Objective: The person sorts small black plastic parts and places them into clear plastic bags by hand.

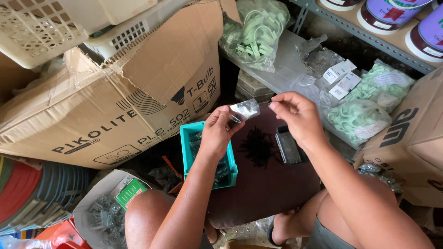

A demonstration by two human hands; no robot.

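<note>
A big cardboard carton (115, 106) fills the space to the left of the left hand, with white plastic baskets (41, 23) stacked on top of it. To the right of the right hand stands a second cardboard box (410, 138), and beyond it a metal shelf (369, 37) carries paint tins (392, 11). Under both hands lies the surface (267, 189), a dark maroon board resting across the person's knees. Beyond the hands, clear bags of pale green plastic clips (256, 34) lie heaped, and more of them (364, 115) sit just right of the right hand. A teal plastic tray (189, 133) sits under the left wrist. A small pile of black screws (258, 146) lies on the board just below and between the hands, with a small clear box (288, 146) below the right hand. The left hand (219, 131) pinches a small clear plastic packet (244, 109) between thumb and fingers, held above the board. The right hand (297, 117) has thumb and forefinger pressed together just right of the packet; what they nip is too small to tell.
</note>
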